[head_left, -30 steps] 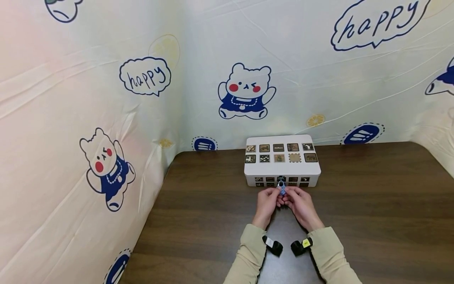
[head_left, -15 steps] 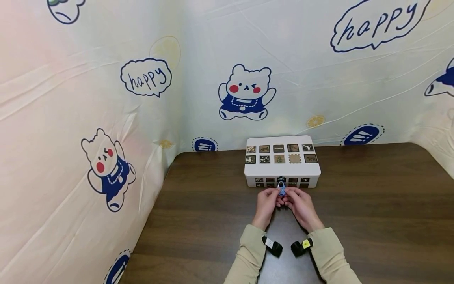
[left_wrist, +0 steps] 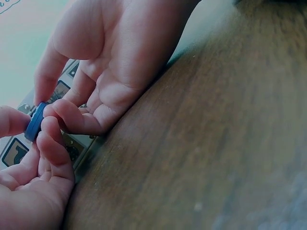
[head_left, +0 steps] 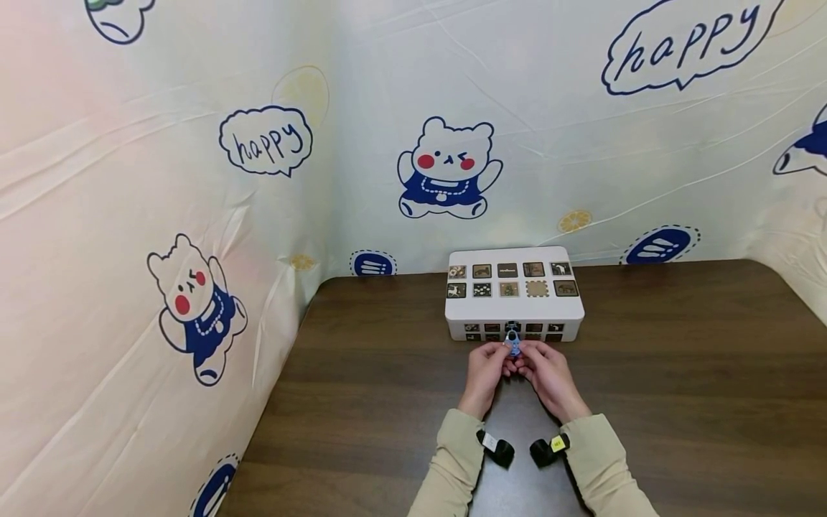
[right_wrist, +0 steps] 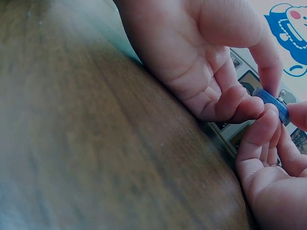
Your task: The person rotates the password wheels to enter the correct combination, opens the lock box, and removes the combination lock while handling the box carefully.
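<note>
A small blue padlock [head_left: 513,348] sits between both hands, its shackle overlapping the dark clasp at the front middle of a white box [head_left: 517,309] in the head view. The left hand [head_left: 484,375] pinches the padlock's left side, and the right hand [head_left: 549,377] grips the right side. In the left wrist view, the thumbs and curled fingers meet around the blue padlock [left_wrist: 33,125], seen edge-on. From the right wrist, the padlock [right_wrist: 271,103] again shows its blue edge, with small metallic parts on its face. Fingers hide much of its body.
The box lid bears rows of dark square pictures. Below the hands spreads a dark wooden table [head_left: 362,409]. A pale cloth [head_left: 362,93] with printed bears hangs behind the box and along the left side. Black cameras [head_left: 500,454] are strapped at both sleeve cuffs.
The picture has shifted very slightly. Both hands stay at the padlock in front of the box, and the box has not moved on the table.
</note>
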A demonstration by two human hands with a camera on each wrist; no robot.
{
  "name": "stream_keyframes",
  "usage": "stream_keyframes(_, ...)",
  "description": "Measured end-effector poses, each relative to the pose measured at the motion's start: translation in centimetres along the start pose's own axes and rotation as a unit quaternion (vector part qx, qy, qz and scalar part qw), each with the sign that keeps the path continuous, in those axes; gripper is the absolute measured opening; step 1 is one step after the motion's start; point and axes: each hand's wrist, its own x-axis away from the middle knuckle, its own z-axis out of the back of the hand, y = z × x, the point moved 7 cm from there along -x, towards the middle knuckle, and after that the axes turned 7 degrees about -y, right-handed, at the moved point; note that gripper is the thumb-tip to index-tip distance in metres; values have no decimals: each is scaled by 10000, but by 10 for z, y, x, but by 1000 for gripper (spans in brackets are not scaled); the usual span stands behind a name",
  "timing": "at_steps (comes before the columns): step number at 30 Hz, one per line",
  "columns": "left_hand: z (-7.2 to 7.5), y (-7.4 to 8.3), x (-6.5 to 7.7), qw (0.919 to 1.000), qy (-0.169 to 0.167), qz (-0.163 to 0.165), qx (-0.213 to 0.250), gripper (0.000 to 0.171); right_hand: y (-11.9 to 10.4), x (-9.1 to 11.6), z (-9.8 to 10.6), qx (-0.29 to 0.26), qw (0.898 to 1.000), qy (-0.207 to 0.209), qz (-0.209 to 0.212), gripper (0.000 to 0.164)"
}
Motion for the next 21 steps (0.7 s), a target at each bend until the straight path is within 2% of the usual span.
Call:
stream_keyframes(10,-1,1,1,9999,-44,88,-43,13,1,-1,1,-45,10000,14,15,11)
stream_keyframes(21,-1,-1,-1,9994,-65,54,-339,18,-1,0,0,-40,10000,-4,7,12)
